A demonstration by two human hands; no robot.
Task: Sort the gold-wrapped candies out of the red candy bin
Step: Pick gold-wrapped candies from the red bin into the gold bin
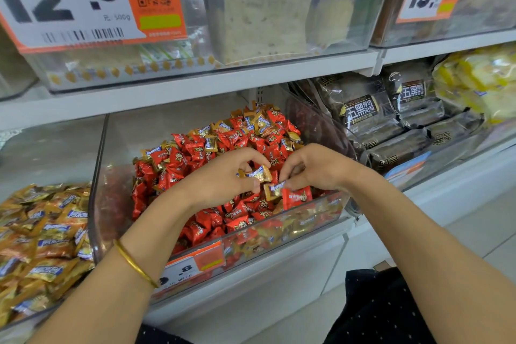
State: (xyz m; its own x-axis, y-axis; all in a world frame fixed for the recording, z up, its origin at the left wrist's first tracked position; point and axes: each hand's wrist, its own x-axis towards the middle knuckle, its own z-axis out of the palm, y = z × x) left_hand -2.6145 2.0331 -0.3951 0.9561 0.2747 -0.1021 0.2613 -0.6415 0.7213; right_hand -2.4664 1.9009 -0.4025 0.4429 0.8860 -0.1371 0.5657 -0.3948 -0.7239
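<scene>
A clear plastic bin [312, 218] on the lower shelf holds a heap of red candies [245, 212] with gold-wrapped candies [210, 145] mixed in, many near the back. My left hand [223, 179] hovers over the heap and grips a gold-wrapped candy [259, 173] between thumb and curled fingers. My right hand [315, 167] is just right of it and pinches another gold-wrapped candy [275, 188], with a red candy [297, 197] hanging against it. The two hands nearly touch.
To the left a bin of gold-wrapped candies [42, 243] sits next to the red bin. Dark packaged cakes [391, 131] and yellow packs [480, 84] fill bins at right. A shelf [195, 84] with price signs hangs close above.
</scene>
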